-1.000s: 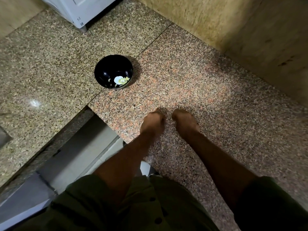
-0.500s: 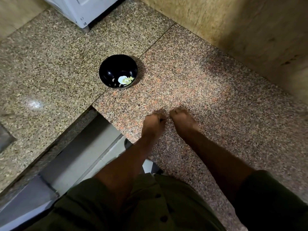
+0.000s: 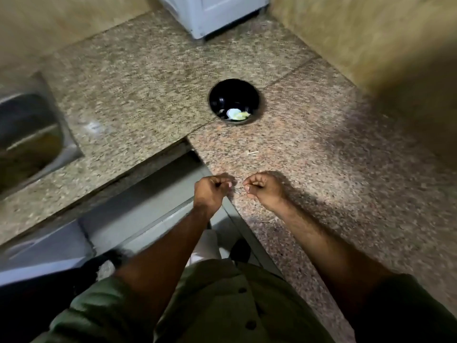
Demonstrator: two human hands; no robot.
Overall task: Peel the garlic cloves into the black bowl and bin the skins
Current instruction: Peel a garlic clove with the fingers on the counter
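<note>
In the head view, both hands are held side by side over the counter's front corner: the left hand (image 3: pixel 210 190) and the right hand (image 3: pixel 262 188) are each curled with fingertips drawn to the thumb, as if scraps of skin were pinched, though what is pinched cannot be told through the blur. The black bowl (image 3: pixel 233 101) is set well ahead on the speckled granite counter (image 3: pixel 333 169), with pale garlic pieces (image 3: pixel 236 114) inside. Skins could be let fall to the floor, it is judged, since the hands hang at the edge and no bin is seen. A steel sink (image 3: pixel 29 142) is sunk at left; a white appliance (image 3: pixel 212 13) is stood against tan walls
</note>
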